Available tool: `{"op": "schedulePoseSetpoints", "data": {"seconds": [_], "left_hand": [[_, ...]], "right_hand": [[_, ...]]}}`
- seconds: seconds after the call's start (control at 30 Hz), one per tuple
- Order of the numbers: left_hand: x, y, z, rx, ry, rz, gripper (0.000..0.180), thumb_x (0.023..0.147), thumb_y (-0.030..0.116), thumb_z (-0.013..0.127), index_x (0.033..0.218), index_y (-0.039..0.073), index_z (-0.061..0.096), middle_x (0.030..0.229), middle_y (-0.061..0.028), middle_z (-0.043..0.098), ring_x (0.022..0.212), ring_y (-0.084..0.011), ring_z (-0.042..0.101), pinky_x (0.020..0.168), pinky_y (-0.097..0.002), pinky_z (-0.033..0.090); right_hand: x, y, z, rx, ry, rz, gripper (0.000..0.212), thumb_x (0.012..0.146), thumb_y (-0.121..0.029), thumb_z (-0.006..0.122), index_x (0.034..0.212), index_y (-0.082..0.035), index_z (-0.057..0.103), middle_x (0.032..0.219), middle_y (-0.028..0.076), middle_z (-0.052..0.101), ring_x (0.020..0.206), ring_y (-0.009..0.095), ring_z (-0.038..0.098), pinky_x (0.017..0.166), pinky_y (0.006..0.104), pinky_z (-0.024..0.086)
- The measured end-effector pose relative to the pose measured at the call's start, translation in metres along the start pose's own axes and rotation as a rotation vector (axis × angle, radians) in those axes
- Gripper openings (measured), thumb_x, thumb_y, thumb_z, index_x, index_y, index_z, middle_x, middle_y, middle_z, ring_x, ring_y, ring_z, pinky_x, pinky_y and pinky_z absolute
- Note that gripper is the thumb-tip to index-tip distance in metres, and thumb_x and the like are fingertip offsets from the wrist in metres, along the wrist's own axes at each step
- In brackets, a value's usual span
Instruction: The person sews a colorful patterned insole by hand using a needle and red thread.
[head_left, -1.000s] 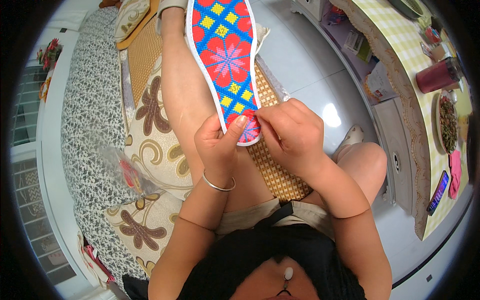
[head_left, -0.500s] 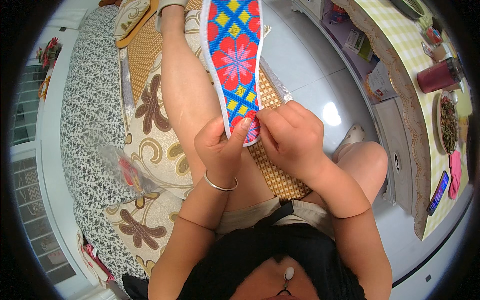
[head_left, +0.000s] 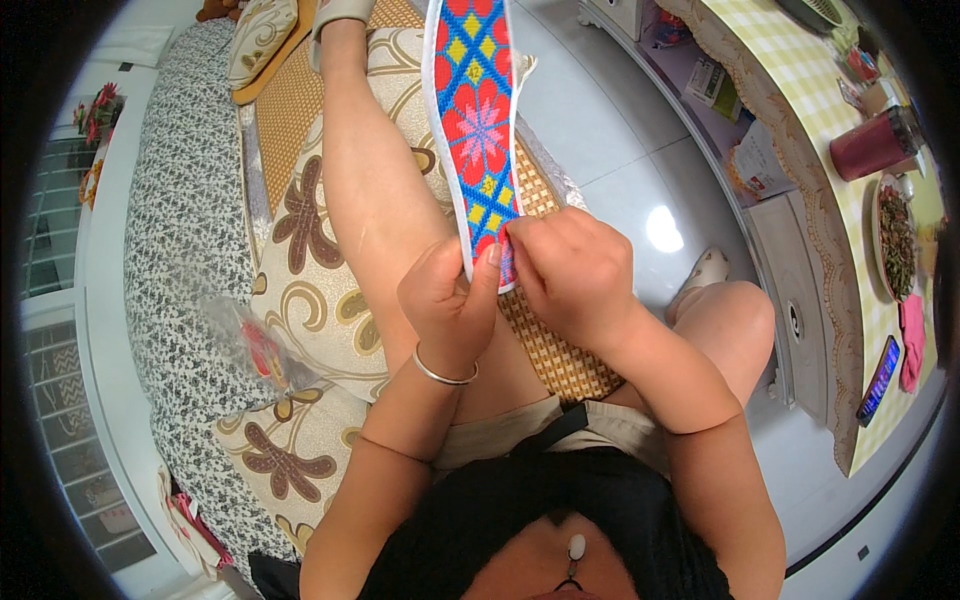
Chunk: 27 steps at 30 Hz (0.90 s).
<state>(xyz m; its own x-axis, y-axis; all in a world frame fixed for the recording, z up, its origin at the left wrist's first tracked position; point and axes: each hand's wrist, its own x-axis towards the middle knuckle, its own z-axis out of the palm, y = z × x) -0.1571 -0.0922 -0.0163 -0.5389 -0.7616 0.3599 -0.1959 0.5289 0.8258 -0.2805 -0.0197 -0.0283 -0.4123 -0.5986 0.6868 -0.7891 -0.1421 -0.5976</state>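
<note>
An embroidered insole (head_left: 477,135) with a white edge extends away from me over my lap, its far end cut off by the top of the picture. Red and pink flowers, blue lattice and yellow diamonds cover it. My left hand (head_left: 452,298) grips its near rounded end, the thumb lying on the patterned face and the other fingers curled at the edge. On the opposite edge my right hand (head_left: 575,270) is closed, thumb and forefinger pinched against the insole. Whether those fingers hold anything else is hidden.
To the left, a clear plastic bag (head_left: 262,345) with something red inside lies on the sofa cover (head_left: 185,230). At right, a checked tablecloth (head_left: 800,90) carries a dark red tumbler (head_left: 872,148), a plate of food (head_left: 893,245), a pink cloth (head_left: 911,340) and a phone (head_left: 879,383).
The insole's far part has swung a little to the right and tilted, so it looks narrower. My left hand has shifted slightly right and my right hand slightly left, both keeping their hold.
</note>
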Motion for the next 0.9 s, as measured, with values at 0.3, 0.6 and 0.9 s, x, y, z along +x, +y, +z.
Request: {"op": "schedulePoseSetpoints", "data": {"seconds": [0.3, 0.6, 0.9], "left_hand": [[-0.002, 0.002, 0.0, -0.134, -0.037, -0.045, 0.009, 0.085, 0.004, 0.063, 0.089, -0.003, 0.063, 0.08, -0.0066, 0.065, 0.072, -0.0107, 0.06, 0.064, -0.0268, 0.048], [0.009, -0.005, 0.0, -0.882, -0.111, -0.269, 0.033, 0.085, 0.0, 0.059, 0.117, -0.004, 0.05, 0.112, -0.0113, 0.06, 0.101, -0.0173, 0.059, 0.092, -0.0334, 0.046], [0.013, -0.01, -0.005, -0.872, -0.173, -0.276, 0.035, 0.085, -0.001, 0.057, 0.119, -0.005, 0.049, 0.117, -0.0144, 0.058, 0.106, -0.0206, 0.058, 0.095, -0.0351, 0.045]], "right_hand": [[0.001, -0.003, -0.005, 0.088, 0.011, 0.094, 0.007, 0.072, -0.006, 0.067, 0.074, -0.007, 0.06, 0.067, 0.009, 0.058, 0.061, 0.026, 0.057, 0.053, 0.0345, 0.047], [0.009, 0.028, -0.013, 0.989, -0.125, 0.764, 0.013, 0.084, -0.005, 0.062, 0.093, 0.002, 0.068, 0.096, 0.007, 0.065, 0.089, 0.012, 0.056, 0.077, 0.0263, 0.045], [0.013, 0.031, -0.008, 1.068, 0.146, 0.913, 0.019, 0.086, -0.003, 0.057, 0.104, 0.003, 0.06, 0.108, 0.011, 0.063, 0.097, 0.014, 0.058, 0.087, 0.0263, 0.043]]}}
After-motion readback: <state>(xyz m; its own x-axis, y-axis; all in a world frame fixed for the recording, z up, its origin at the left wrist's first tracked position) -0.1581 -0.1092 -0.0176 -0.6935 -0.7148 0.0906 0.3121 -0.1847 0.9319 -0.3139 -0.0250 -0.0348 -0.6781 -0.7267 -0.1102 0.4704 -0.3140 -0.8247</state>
